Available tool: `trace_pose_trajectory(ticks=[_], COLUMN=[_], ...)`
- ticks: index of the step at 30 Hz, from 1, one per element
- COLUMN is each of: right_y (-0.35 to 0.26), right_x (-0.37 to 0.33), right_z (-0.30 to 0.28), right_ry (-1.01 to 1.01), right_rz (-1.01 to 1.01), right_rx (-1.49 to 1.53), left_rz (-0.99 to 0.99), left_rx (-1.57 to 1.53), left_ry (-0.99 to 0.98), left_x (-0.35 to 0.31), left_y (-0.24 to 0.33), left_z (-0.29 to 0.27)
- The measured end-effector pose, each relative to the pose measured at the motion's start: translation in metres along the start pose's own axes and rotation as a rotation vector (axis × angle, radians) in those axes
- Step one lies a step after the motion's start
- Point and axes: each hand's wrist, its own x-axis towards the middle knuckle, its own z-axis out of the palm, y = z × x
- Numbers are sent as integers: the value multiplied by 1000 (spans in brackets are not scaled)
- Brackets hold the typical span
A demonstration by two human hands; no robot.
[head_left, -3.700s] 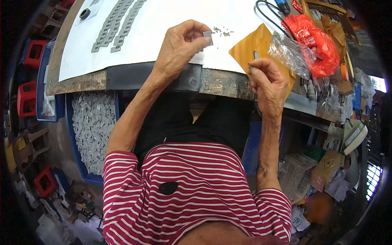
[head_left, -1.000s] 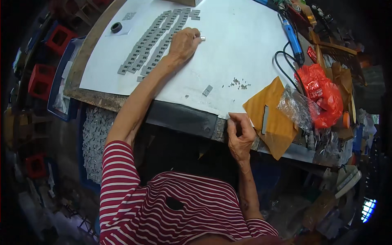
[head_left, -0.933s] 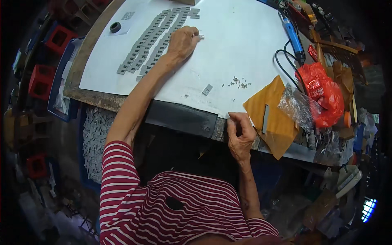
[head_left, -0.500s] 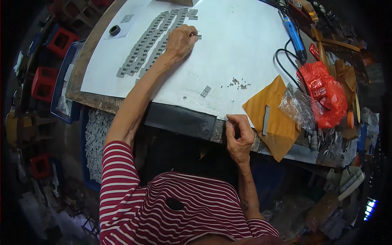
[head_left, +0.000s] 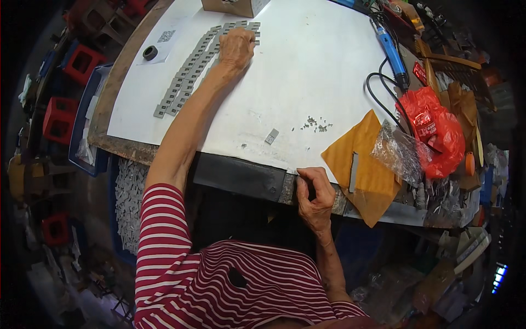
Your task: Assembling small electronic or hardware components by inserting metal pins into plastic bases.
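On the white sheet (head_left: 219, 137), small grey plates with dark square marks lie in long slanting rows (head_left: 183, 82). Over the far end of these rows is my left hand (head_left: 236, 49), its fingers bent and closed at the edge of one small grey plate (head_left: 257, 42). Most of its fingertips are hidden behind the hand. My right hand (head_left: 316, 198) rests at the table's near edge, thumb and forefinger curled together; anything between them is too small to make out. A single grey plate (head_left: 271, 136) lies apart, left of a scatter of tiny metal parts (head_left: 316, 125).
A blue electric screwdriver (head_left: 390, 49) with a black cable lies at right, near a red plastic bag (head_left: 430, 129) and clear wrap. A brown paper envelope (head_left: 364, 170) overhangs the near edge. Black tape (head_left: 149, 52) and a cardboard box (head_left: 241, 6) sit at the far side.
My left hand has moved slightly farther away, toward the rows' far end, with the small grey plate at its fingertips. My right hand stays at the table edge. The whole view has shifted slightly.
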Motion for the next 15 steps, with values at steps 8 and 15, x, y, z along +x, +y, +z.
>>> trace_pose_trajectory(ticks=[8, 15], right_y=[2, 4], right_x=[3, 1], right_z=[0, 2], right_ry=[6, 34], right_rz=[-38, -109], right_rx=[-15, -34], left_rz=[26, 51], left_rx=[61, 85], left_ry=[40, 59], left_x=[12, 10], left_y=[-6, -11], left_z=[8, 9])
